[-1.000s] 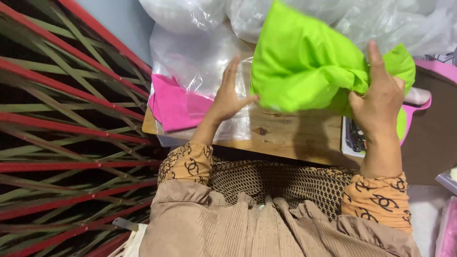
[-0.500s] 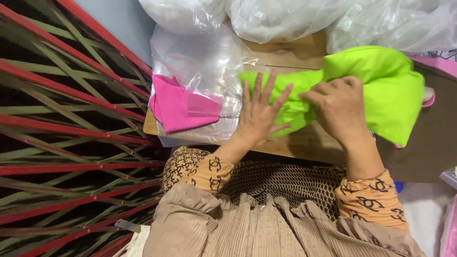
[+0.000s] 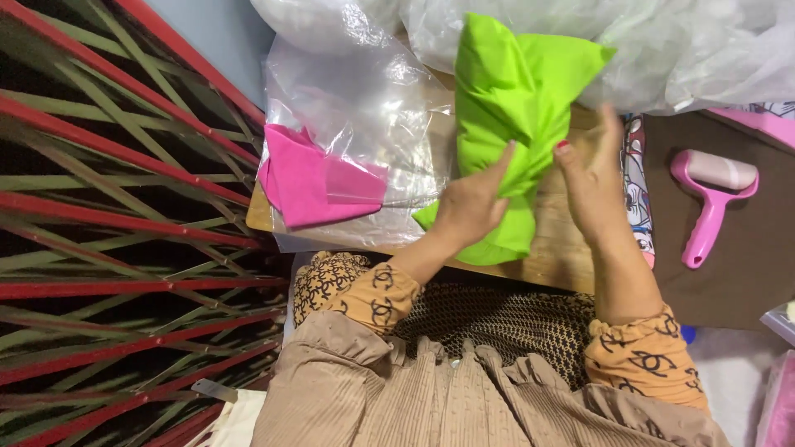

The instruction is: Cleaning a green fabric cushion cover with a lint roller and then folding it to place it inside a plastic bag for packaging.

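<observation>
Pretty cramped here: our wooden board (image 3: 571, 257) is hemmed in by clear plastic bags (image 3: 364, 108) behind and a pink lint roller (image 3: 710, 199) well off right. The green cloth (image 3: 513, 108) lies on it, long axis running away from us, with our left hand (image 3: 468, 207) and right hand (image 3: 592, 178) both flat, fingers loose, pressing its sides.

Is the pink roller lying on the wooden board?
No, the pink roller lies on the brown surface to the right, off the wooden board.

Wooden board (image 3: 571, 248): green cloth (image 3: 513, 108), bagged pink cloth (image 3: 310, 182)
</observation>
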